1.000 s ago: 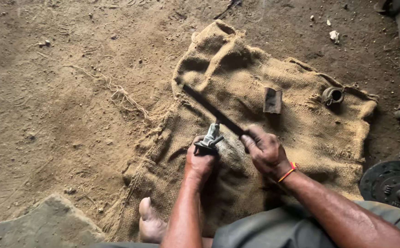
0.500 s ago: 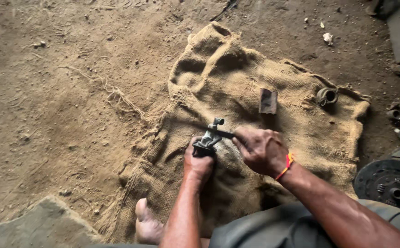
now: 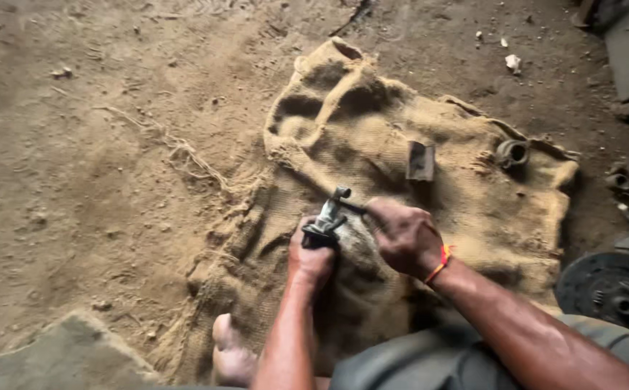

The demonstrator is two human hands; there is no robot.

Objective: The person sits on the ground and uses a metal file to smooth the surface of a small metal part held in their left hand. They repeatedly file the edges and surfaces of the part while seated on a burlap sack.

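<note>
The left hand (image 3: 311, 258) was closed around the base of a small grey metal fitting with an upright stem (image 3: 326, 219), holding it upright above the coarse brown burlap sack (image 3: 372, 137) spread on the earthen floor (image 3: 98, 180). The fitting stood at about the middle of the sack's near half, its stem pointing up and away from the person.

The right hand (image 3: 401, 235) was closed around one end of a thin dark metal rod (image 3: 352, 208). The short visible length of the rod ran from the fingers leftward to the upper part of the fitting's stem, where it met or nearly met the metal; contact could not be confirmed. A red and yellow thread band (image 3: 438, 263) circled the right wrist. The two hands sat just beside each other, the right slightly farther from the body.

On the sack beyond the right hand lay a small flat rusty metal plate (image 3: 420, 160), and farther right, near the sack's far edge, a short dark metal ring or sleeve (image 3: 513, 152). Both lay well apart from the hands.

A bare foot (image 3: 232, 354) rested on the near edge of the sack, below the left forearm. A flat grey stone slab (image 3: 62, 354) lay on the floor at the lower left. At the right edge, off the sack, sat a dark round metal disc with a central hub (image 3: 606, 289). Loose fibre strands (image 3: 177, 148) trailed across the floor left of the sack.
</note>
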